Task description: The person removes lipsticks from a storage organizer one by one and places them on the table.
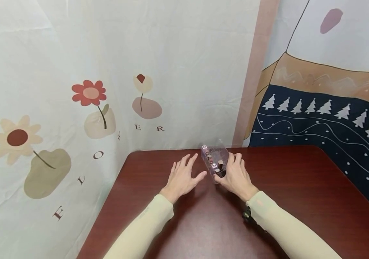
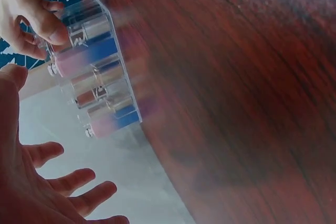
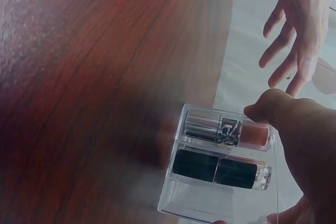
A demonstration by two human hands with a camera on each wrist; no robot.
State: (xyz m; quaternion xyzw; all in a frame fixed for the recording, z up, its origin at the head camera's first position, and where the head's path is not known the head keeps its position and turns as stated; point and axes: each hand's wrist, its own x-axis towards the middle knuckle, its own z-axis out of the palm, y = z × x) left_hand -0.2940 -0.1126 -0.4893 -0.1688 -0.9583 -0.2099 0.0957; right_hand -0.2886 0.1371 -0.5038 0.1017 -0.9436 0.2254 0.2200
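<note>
A clear plastic lipstick organizer (image 1: 219, 151) stands toward the back of the table, with several lip-product tubes in its slots. My right hand (image 1: 237, 177) grips it at its near end, thumb on the left corner and fingers along the right side. In the right wrist view, a black tube (image 3: 216, 169) and a clear tube with an orange-brown part (image 3: 254, 135) sit in the near slots. Pink-and-blue tubes (image 2: 86, 56) show along the side in the left wrist view. Fingers spread, my left hand (image 1: 182, 178) hovers left of the organizer, apart from it.
The dark red-brown wooden table (image 1: 285, 172) reaches back to a pale cloth backdrop (image 1: 187, 72) with printed flowers. On the right hangs a navy cloth (image 1: 294, 126) printed with trees. A dark band (image 1: 246, 214) shows at the right wrist.
</note>
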